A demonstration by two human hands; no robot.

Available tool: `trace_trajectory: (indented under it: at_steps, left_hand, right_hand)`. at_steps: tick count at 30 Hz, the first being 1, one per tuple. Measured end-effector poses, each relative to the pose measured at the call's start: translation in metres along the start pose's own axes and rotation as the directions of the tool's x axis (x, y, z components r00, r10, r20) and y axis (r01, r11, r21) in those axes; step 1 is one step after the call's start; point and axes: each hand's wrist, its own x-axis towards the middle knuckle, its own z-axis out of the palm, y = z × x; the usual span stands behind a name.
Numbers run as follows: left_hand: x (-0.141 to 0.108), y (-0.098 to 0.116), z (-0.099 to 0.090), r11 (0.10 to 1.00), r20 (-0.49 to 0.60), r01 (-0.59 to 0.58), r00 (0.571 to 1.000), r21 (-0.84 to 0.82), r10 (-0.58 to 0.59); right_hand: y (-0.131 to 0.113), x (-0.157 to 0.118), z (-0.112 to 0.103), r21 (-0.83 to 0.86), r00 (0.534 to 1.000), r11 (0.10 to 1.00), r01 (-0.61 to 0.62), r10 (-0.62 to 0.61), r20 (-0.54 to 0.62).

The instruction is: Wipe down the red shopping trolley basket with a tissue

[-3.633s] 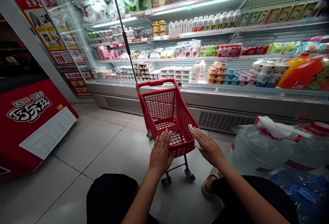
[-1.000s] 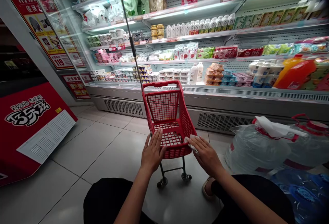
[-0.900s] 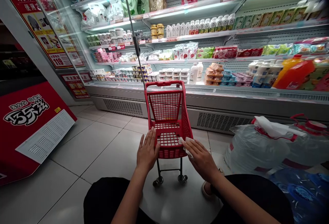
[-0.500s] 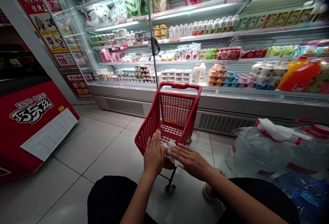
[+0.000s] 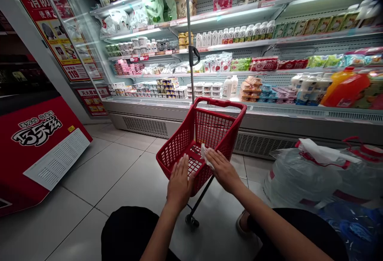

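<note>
I watch the distant right hand (image 5: pixel 223 170), fingers together holding a white tissue (image 5: pixel 205 153) at the rim of a red shopping cart (image 5: pixel 214 127) (left hand (image 5: pixel 179 183) at its near edge, fingers extended, thumb apart), before the refrigerated display case (image 5: pixel 140 108).

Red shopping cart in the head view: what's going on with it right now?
A person has both hands at the red shopping cart. The right hand holds a crumpled white tissue, or a thin cloth, at the basket's right-hand rim. The left hand lies open over the near rim. The cart stands at an angle on the tiled floor, in front of the stocked refrigerated shelves.
</note>
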Motion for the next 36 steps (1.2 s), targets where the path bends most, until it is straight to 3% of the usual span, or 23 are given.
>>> trace_trajectory:
  at_steps: [3, 6, 9, 13, 16, 20, 23, 25, 28, 33, 36]
  left_hand:
    - [-0.004, 0.014, 0.002, 1.000, -0.028, -0.019, 0.999, 0.005, 0.020]
    - [-0.008, 0.006, 0.001, 1.000, -0.063, -0.017, 0.998, 0.023, 0.019]
    - [-0.012, -0.012, -0.005, 0.998, -0.062, -0.055, 0.996, 0.034, 0.057]
    - [-0.016, -0.032, -0.015, 0.997, -0.056, -0.022, 0.998, 0.075, 0.026]
    - [-0.016, -0.036, -0.019, 0.993, -0.059, 0.026, 0.998, 0.112, -0.020]
    - [-0.007, -0.018, -0.015, 0.990, -0.055, 0.018, 0.998, 0.140, -0.010]
    - [0.005, 0.006, -0.009, 0.991, -0.026, -0.066, 0.997, 0.118, 0.069]
    - [0.010, 0.015, -0.007, 0.991, -0.022, -0.078, 0.997, 0.110, 0.081]
    - [0.010, 0.014, -0.008, 0.990, -0.018, -0.085, 0.996, 0.112, 0.087]
    - [0.005, 0.002, -0.014, 0.987, 0.004, -0.116, 0.993, 0.107, 0.117]
    - [0.005, 0.004, -0.014, 0.989, 0.000, -0.109, 0.994, 0.105, 0.109]
  right_hand:
    - [-0.040, -0.001, -0.002, 0.055, 0.997, 0.996, 0.075, -0.076, 0.018]
    - [-0.054, 0.002, -0.005, 0.092, 0.988, 0.985, 0.148, -0.150, 0.020]
    - [-0.031, 0.006, -0.009, 0.084, 0.983, 0.980, 0.179, -0.182, 0.018]
    - [0.024, 0.009, -0.018, -0.017, 0.997, 0.997, 0.080, -0.080, -0.009]
    - [0.041, 0.008, -0.021, -0.069, 1.000, 0.997, 0.022, -0.023, -0.021]
    - [0.008, 0.007, -0.012, -0.055, 0.999, 0.998, 0.005, -0.007, -0.048]
    - [-0.022, 0.009, -0.006, -0.015, 0.996, 0.996, 0.087, -0.087, -0.025]
    - [-0.027, 0.011, -0.008, -0.005, 0.989, 0.990, 0.144, -0.144, -0.006]
    - [-0.004, 0.009, -0.021, -0.040, 0.986, 0.985, 0.166, -0.166, 0.005]
    - [0.069, 0.002, -0.058, -0.199, 0.999, 0.979, 0.041, -0.047, -0.023]
    - [0.091, 0.000, -0.069, -0.249, 0.999, 0.968, -0.004, -0.006, -0.040]
